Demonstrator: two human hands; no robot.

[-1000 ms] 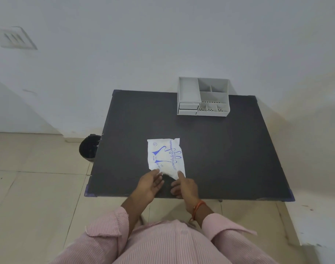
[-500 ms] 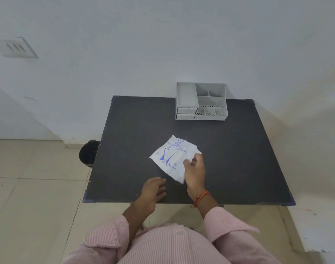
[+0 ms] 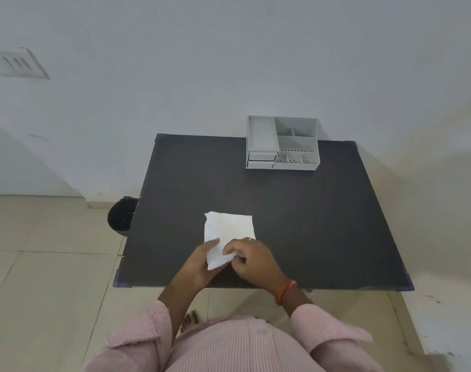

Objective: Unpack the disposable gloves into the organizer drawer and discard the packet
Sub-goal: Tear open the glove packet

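A white glove packet [image 3: 227, 232] shows its plain white side, held just above the near part of the black table [image 3: 322, 224]. My left hand [image 3: 199, 267] grips its near left edge from underneath. My right hand [image 3: 253, 260] pinches its near right corner. At the table's far edge stands a grey organizer [image 3: 282, 143] with open top compartments; its two small drawers [image 3: 261, 160] at the front left are shut.
A black waste bin [image 3: 121, 216] stands on the tiled floor by the table's left side. A white wall rises right behind the table. A pale ledge lies to the right of the table.
The packet lay printed side up on the table; my right hand lifted and flipped it. My left hand has now joined, and both hands hold its near end.
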